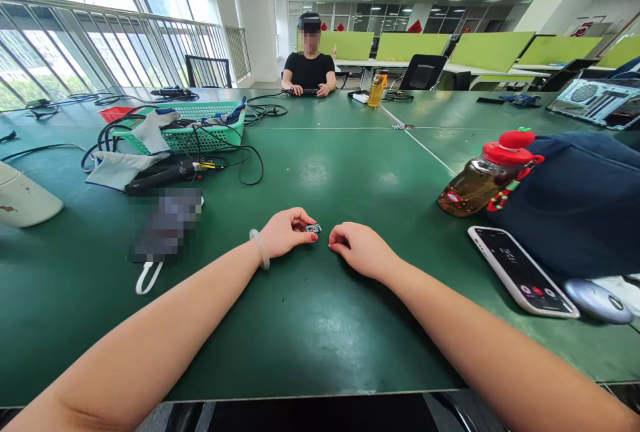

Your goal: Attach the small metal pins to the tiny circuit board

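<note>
Just left of the frame's centre, my left hand (281,232) is partly closed, thumb and fingertips holding the small black-and-white piece (314,229) near the middle; I judge so slight a hold could let it twist or drop onto the green table (320,339) if my pinch is uneven. Its long axis looks roughly left-to-right, the free end towards my right hand (364,250), curled nearly closed, though I cannot tell whether it holds anything.
</note>
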Demonstrator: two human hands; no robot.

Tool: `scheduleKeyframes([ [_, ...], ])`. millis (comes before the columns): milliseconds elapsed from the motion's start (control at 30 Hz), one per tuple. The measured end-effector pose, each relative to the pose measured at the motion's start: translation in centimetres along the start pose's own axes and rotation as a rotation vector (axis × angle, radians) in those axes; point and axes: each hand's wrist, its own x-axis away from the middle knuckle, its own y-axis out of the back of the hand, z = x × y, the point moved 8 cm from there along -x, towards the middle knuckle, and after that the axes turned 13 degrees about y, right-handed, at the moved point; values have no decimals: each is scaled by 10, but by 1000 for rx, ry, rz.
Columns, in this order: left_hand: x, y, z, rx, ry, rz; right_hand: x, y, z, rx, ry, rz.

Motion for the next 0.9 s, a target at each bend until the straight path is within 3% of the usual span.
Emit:
scheduleKeyframes([
  [167,2,-2,-1,-26,5,4,2,4,-15,67,-103,-22],
  [500,2,-3,-2,-57,-19,11,4,6,-14,157,-85,13],
  [733,7,-9,-7,-87,-20,42,1,21,5,120,-7,-185],
  [900,12,-15,-12,-125,-37,60,-2,18,21,83,73,-213],
])
